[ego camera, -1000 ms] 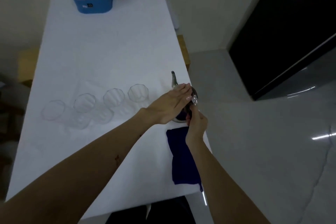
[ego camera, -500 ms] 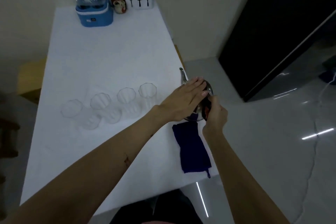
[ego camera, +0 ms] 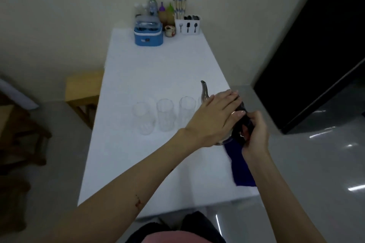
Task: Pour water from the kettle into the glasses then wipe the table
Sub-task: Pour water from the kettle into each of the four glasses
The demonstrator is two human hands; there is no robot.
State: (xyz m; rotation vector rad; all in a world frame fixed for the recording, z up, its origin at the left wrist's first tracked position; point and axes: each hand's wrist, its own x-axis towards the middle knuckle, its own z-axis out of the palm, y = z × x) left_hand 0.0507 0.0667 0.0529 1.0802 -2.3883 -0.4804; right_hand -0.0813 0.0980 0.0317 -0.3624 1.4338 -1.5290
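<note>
A metal kettle (ego camera: 205,92) stands at the right edge of the white table (ego camera: 158,73), its thin spout pointing up and away. My left hand (ego camera: 215,116) lies flat over the kettle's lid, fingers together. My right hand (ego camera: 256,134) is closed around the kettle's dark handle. Clear empty glasses (ego camera: 165,117) stand in a row to the left of the kettle; the one nearest the kettle is mostly hidden behind my left hand. A dark blue cloth (ego camera: 242,167) lies on the table just in front of the kettle, partly under my right forearm.
At the table's far end stand a blue container (ego camera: 148,35), several bottles (ego camera: 153,8), a small cup (ego camera: 169,31) and a white cutlery holder (ego camera: 187,25). A wooden stool (ego camera: 83,89) sits left of the table. Grey floor and a dark door (ego camera: 316,55) are on the right.
The view has tilted up and shifted, so the table's far end and wall show. Both hands stay on the kettle: left over the lid, right on the handle.
</note>
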